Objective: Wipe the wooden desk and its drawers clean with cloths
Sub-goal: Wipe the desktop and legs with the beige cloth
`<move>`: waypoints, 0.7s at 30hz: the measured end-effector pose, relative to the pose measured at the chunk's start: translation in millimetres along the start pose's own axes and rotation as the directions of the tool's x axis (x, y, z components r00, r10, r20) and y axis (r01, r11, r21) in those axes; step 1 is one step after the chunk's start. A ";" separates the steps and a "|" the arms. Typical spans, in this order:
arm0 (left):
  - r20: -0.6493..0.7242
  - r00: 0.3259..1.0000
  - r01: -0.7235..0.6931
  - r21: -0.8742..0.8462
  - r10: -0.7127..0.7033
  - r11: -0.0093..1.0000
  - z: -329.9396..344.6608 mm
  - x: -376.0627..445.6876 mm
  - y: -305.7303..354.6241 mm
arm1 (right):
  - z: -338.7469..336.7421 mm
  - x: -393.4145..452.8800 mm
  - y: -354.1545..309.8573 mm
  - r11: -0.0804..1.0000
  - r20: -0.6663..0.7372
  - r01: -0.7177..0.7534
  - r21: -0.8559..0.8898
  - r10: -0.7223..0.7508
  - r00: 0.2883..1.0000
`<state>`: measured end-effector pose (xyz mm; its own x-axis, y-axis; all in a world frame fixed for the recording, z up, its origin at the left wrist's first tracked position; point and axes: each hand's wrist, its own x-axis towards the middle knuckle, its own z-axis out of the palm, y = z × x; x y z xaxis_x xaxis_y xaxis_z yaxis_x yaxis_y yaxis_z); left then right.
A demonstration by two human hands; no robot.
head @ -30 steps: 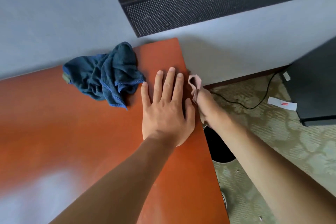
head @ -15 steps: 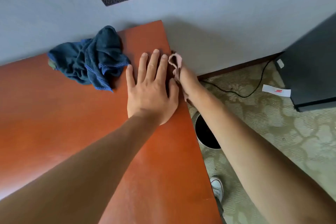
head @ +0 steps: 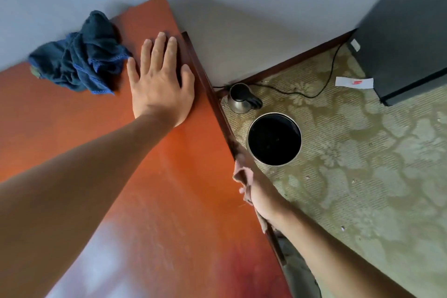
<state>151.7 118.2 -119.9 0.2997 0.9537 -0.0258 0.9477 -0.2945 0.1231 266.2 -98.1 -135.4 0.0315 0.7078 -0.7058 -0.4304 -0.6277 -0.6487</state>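
My left hand (head: 160,84) lay flat on the desk top (head: 169,176); my right hand (head: 260,197) gripped a pink cloth (head: 242,174) against its side edge, drawers apparently still unwiped.

Not much to be read here, honestly. One white rectangular paper label (head: 354,82) is seen near the bottom edge of the dark grey cabinet (head: 401,31) at the right, and a small red mark is printed on it, but it's way too blurred for any letters or numbers to be made out. A smaller white tag (head: 355,45) is stuck higher up by the same cabinet; nothing can be read on it.
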 end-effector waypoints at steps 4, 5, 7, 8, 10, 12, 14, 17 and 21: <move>-0.008 1.000 -0.001 0.006 0.001 1.000 0.1 2.3 -1.2 | 38.1 97.0 -74.9 0.982 0.011 0.167 -0.089 -0.166 0.986; -0.010 1.000 -0.001 0.008 0.001 1.000 0.8 2.2 -1.4 | 39.3 114.3 -83.5 0.974 0.034 0.209 -0.082 -0.207 0.978; -0.010 1.000 -0.007 0.016 0.008 1.000 2.1 3.3 -0.9 | 36.6 127.7 -87.9 0.951 0.157 0.305 -0.057 -0.293 0.943; -0.005 1.000 -0.007 0.018 0.008 1.000 2.1 3.6 -0.8 | 33.8 121.5 -87.3 0.940 0.186 0.339 -0.039 -0.326 0.927; 0.007 1.000 -0.005 0.028 0.005 1.000 2.0 2.8 -1.0 | 29.5 91.7 -75.9 0.944 0.224 0.328 -0.039 -0.312 0.923; 0.028 1.000 -0.007 0.044 0.006 0.999 1.8 1.4 -0.6 | 25.2 53.8 -50.6 0.975 0.166 0.222 -0.012 -0.217 0.962; 0.057 0.998 -0.009 0.064 0.005 0.998 1.4 0.0 -0.7 | 4.4 4.8 -7.5 0.994 0.172 0.106 0.035 -0.111 0.979; 0.090 0.996 -0.017 0.101 0.008 0.995 0.8 -1.1 -0.5 | -16.8 -48.9 34.2 0.994 0.105 -0.096 0.052 0.090 0.990; 0.109 0.994 -0.026 0.130 0.012 0.991 0.4 0.2 -0.3 | -13.0 -25.7 30.4 0.980 0.085 0.135 -0.143 -0.124 0.989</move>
<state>151.5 118.5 -120.4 0.3209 0.9377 -0.1327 0.9458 -0.3246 -0.0066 264.0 -139.6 -140.7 0.0075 0.8050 -0.5932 -0.2887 -0.5662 -0.7720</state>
